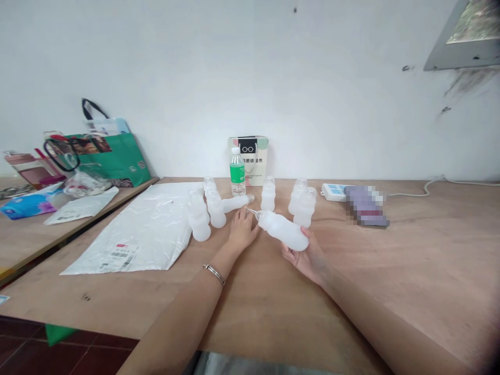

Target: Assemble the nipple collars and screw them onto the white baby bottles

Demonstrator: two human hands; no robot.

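Note:
My right hand is wrapped round the base of a translucent white squeeze bottle. The bottle is tilted nearly flat, and its thin pointed nozzle faces left. Beside that tip, low over the table, is my left hand; its fingers stretch forward and the thumb lies apart. Whether it touches the nozzle is unclear. Behind the left hand another white bottle lies on its side. Several similar bottles with clear caps stand around, such as one on the left and one on the right.
A water bottle and a paper bag stand by the wall. A white plastic mailer lies left on the wooden table. A power strip and a blurred purple object lie right. Far left stands a green bag.

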